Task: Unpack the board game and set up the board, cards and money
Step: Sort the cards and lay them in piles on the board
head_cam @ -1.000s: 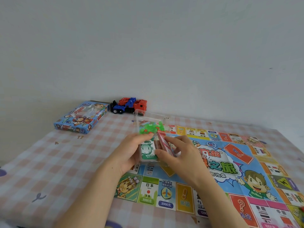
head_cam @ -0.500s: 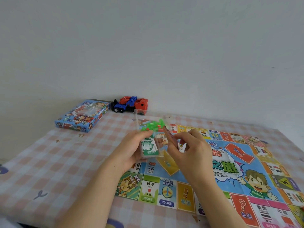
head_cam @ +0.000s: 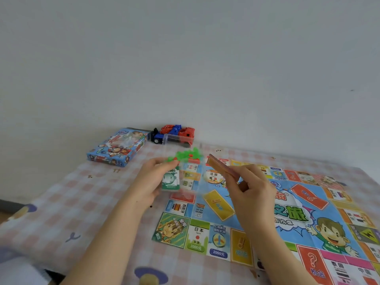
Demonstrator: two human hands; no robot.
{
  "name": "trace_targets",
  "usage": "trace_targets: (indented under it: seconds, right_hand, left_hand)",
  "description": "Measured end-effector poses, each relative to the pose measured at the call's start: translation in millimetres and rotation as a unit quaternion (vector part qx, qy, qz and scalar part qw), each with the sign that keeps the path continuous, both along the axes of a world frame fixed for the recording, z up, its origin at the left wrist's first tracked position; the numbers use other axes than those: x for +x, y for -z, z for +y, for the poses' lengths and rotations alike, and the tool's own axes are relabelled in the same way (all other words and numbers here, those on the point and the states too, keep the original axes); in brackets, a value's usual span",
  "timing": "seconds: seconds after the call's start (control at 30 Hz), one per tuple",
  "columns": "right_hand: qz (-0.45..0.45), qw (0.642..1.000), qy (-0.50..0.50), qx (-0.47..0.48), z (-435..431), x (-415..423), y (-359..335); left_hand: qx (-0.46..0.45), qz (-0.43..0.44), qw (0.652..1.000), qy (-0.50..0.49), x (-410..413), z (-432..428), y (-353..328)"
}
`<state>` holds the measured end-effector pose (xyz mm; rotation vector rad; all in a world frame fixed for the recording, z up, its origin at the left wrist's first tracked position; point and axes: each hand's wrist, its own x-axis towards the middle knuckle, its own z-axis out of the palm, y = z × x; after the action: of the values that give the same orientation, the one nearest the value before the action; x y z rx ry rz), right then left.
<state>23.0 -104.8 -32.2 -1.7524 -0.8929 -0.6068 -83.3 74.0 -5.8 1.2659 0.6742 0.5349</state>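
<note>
On the pink checked cloth [head_cam: 82,202] nearest me, the colourful game board [head_cam: 287,212] lies unfolded flat. Above its left part the right hand [head_cam: 253,194] pinches a thin, tilted stack of cards [head_cam: 222,166]. The left hand [head_cam: 152,179] grips a clear case [head_cam: 190,175] holding green pieces [head_cam: 185,157] and green money [head_cam: 170,179]. Beyond lie the blue game box [head_cam: 117,147] and a toy truck [head_cam: 174,134], against a white wall [head_cam: 205,58].
</note>
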Motion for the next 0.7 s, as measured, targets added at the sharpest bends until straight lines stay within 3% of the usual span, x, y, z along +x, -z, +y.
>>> trace_targets:
  seconds: [0.13, 0.3, 0.57, 0.63, 0.7]
  right_hand:
    - [-0.001, 0.999, -0.011, -0.039, 6, -1, 1]
    - [-0.074, 0.991, -0.044, -0.098, 30, -14, -12]
    - [-0.123, 0.982, -0.062, -0.132, 64, -23, -17]
    - [-0.124, 0.981, -0.064, -0.135, 67, -23, -17]
    - [-0.122, 0.981, -0.064, -0.133, 68, -23, -17]
  left_hand:
    - [0.063, 0.055, 0.995, -0.045, -16, 26, -3]
    - [0.162, 0.12, 0.976, -0.08, -26, 41, 2]
    - [0.262, 0.165, 0.942, -0.127, -31, 57, 6]
    - [0.306, 0.205, 0.922, -0.12, -32, 60, 7]
    - [0.375, 0.269, 0.879, -0.116, -34, 61, 9]
